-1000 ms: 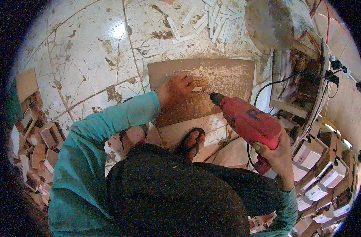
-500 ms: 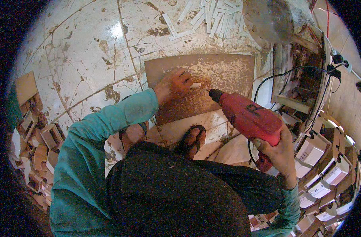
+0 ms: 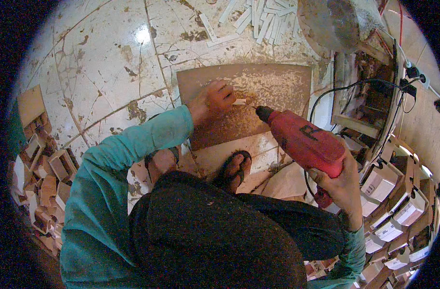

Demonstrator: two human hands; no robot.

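Observation:
My right hand is wrapped round the handle of a red power drill, whose black chuck points left over a worn brown board on the floor. A thin bit sticks out of the chuck. Close to its tip lies the end of a small pale strip. The rest of that strip runs under my left hand, whose fingers are curled closed and press it down on the board. How much of the strip they cover is hidden.
Several loose white strips lie beyond the board. At the right stand a wooden frame and stacked boxes, with a black cord looping beside the drill. More wooden pieces pile up at the left; my sandalled foot is by the board.
The drill has turned slightly about its length, and its tip has shifted a little up. My left hand stays in nearly the same place on the strip.

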